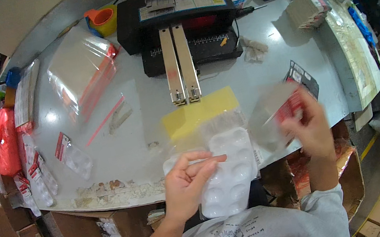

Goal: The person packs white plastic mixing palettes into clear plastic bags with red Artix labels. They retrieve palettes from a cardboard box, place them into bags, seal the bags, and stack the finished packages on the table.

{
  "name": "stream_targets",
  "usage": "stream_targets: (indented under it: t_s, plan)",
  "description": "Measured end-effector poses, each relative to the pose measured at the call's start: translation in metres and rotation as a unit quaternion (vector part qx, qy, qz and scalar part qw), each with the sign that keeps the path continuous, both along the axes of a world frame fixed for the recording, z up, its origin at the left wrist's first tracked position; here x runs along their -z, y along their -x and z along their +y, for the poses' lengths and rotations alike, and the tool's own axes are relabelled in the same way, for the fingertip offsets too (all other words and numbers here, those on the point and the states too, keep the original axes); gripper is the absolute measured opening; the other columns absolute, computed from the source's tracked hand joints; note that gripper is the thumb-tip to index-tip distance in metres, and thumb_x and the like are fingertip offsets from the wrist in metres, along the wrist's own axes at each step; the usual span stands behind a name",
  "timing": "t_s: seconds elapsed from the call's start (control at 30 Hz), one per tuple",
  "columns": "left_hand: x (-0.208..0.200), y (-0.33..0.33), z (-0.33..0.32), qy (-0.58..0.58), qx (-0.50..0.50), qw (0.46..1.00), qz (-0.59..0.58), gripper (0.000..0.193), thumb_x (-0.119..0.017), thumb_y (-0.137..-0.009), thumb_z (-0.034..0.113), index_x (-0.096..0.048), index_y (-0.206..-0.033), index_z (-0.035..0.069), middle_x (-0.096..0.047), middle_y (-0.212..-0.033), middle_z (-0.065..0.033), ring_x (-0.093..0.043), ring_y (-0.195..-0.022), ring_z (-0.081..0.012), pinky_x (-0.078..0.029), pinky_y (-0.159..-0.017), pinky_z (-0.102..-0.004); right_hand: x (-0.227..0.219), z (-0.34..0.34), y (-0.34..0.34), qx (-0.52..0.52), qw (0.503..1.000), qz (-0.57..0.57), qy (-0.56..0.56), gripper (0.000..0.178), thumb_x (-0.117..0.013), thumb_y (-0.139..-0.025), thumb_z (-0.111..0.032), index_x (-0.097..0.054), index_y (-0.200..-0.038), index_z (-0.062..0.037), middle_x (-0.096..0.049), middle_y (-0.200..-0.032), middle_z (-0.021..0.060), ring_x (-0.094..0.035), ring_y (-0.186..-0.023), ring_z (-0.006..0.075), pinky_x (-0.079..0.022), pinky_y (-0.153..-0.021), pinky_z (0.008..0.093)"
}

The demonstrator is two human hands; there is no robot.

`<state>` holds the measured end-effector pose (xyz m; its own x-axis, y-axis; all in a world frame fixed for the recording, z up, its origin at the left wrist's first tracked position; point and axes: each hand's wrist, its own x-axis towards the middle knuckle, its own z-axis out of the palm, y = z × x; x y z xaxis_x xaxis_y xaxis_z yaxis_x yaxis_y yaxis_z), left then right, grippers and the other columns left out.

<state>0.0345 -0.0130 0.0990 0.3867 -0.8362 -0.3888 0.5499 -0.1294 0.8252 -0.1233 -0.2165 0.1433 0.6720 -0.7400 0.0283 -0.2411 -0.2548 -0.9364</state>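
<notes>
My left hand [188, 184] is closed, thumb and fingers pinched at the edge of a white plastic palette [230, 162] with rounded wells, in front of my body at the table's near edge. More white plastic shows behind those fingers. To the right, my right hand [306, 121] is closed on a clear plastic bag with a red printed top [269, 110], smeared by motion. A dark printed card or packet [304, 76] lies just beyond this hand. Past the palette, a yellow sheet [202, 114] lies flat under the jaws of a black machine [175, 15].
Clear bags [81, 66] are stacked at the back left. Several red-topped packets [74, 155] and a red plastic bag [4, 142] lie on the left. A stack of cards [307, 6] stands at the back right. Open cartons [351, 167] sit below the table's edge.
</notes>
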Motion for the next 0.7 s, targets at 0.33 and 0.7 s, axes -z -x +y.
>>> stream_targets:
  t_s: [0.33, 0.7]
  plan:
    - [0.005, -0.008, 0.008, -0.080, -0.039, 0.967, -0.239, 0.014, -0.058, -0.090, 0.013, -0.065, -0.090, 0.002, -0.061, -0.064, 0.0006, -0.044, -0.056, -0.0025, -0.036, -0.051, -0.0196, 0.017, 0.030, -0.073, -0.227, 0.963, 0.132, -0.056, 0.029, -0.073, -0.075, -0.028, -0.062, -0.084, -0.0031, -0.059, -0.065, 0.0146, -0.055, -0.054, 0.0290, -0.044, -0.052, 0.0313]
    - [0.008, -0.019, 0.015, -0.086, -0.036, 0.937, -0.336, 0.015, -0.060, -0.089, 0.014, -0.064, -0.085, 0.000, -0.050, -0.057, -0.0012, -0.041, -0.053, -0.0038, -0.035, -0.047, -0.0216, 0.019, 0.022, -0.075, -0.217, 0.972, 0.079, 0.052, 0.034, -0.077, -0.070, -0.029, -0.065, -0.088, -0.0033, -0.063, -0.067, 0.0114, -0.059, -0.055, 0.0214, -0.045, -0.054, 0.0297]
